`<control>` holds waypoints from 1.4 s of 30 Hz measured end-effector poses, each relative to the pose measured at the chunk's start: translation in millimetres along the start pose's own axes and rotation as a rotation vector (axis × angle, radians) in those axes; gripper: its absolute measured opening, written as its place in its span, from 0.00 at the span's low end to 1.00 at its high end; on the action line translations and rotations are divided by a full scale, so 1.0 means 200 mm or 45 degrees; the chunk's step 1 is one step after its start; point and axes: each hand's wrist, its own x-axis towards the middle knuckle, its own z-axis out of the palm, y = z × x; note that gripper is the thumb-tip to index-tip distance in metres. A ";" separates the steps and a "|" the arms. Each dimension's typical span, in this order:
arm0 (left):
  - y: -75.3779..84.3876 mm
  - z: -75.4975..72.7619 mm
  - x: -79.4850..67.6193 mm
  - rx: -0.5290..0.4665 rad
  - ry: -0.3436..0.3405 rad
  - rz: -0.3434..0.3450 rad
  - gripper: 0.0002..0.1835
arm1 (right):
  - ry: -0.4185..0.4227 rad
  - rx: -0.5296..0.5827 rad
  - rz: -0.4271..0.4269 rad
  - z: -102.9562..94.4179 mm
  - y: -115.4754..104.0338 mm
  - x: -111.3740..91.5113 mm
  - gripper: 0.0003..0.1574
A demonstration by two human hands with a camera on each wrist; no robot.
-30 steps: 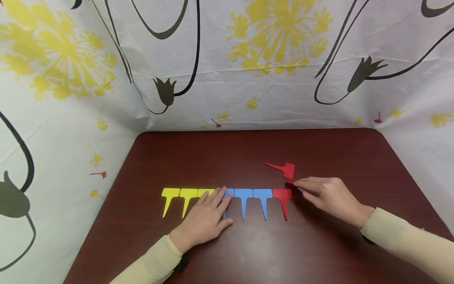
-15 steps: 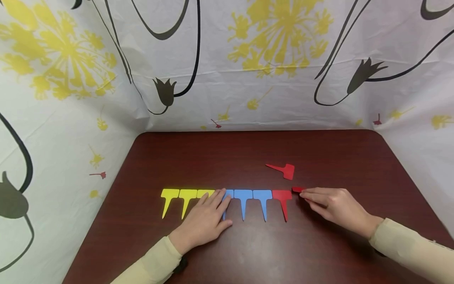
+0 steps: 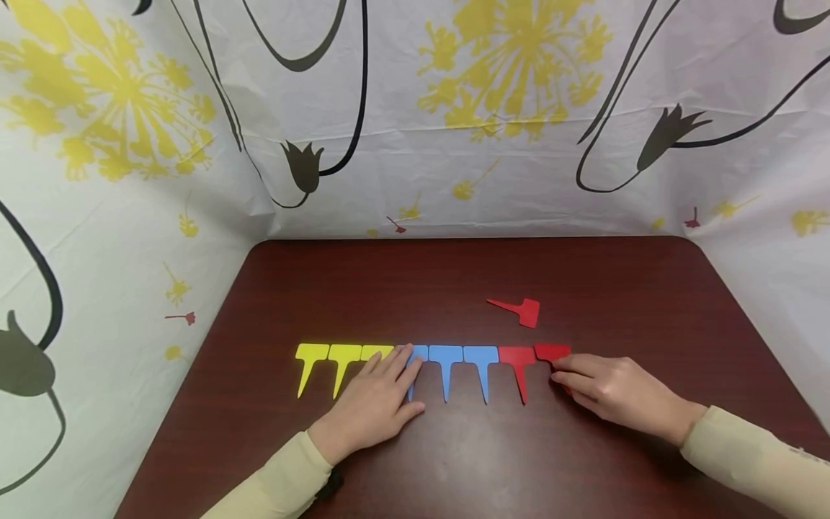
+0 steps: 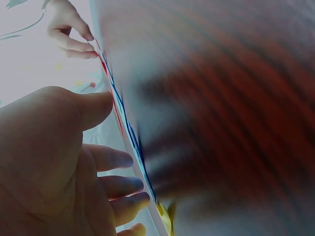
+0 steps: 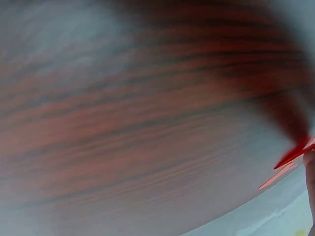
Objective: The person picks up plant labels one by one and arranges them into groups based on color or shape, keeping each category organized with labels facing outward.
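A row of T-shaped plant labels crosses the table in the head view: yellow labels (image 3: 344, 352) at left, blue labels (image 3: 445, 354) in the middle, then a red label (image 3: 516, 355). My left hand (image 3: 369, 411) rests with fingers spread over the join of yellow and blue, partly covering a label of each colour. My right hand (image 3: 622, 395) pinches another red plant label (image 3: 551, 351) by its stem at the row's right end. Its head lies beside the neighbouring red one, slightly tilted. In the right wrist view only a fingertip (image 5: 310, 172) and red label pieces (image 5: 295, 155) show at the edge.
One more red plant label (image 3: 529, 313) lies behind the row, its stem pointing left. The dark brown table (image 3: 363, 281) meets a white patterned cloth (image 3: 402, 180) at its back and sides.
My right hand has brought the pinched red label toward me and to the right, from behind the row to its right end. The left hand stays in place.
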 end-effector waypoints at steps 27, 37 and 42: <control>0.01 -0.01 0.01 -0.001 -0.013 -0.005 0.39 | -0.127 -0.018 0.378 0.03 0.05 0.01 0.27; 0.02 0.00 0.01 0.014 -0.004 0.002 0.39 | -0.112 -0.008 0.338 0.04 0.07 0.00 0.27; 0.02 0.00 0.01 0.012 -0.004 0.007 0.39 | -0.113 -0.006 0.337 0.04 0.07 0.00 0.28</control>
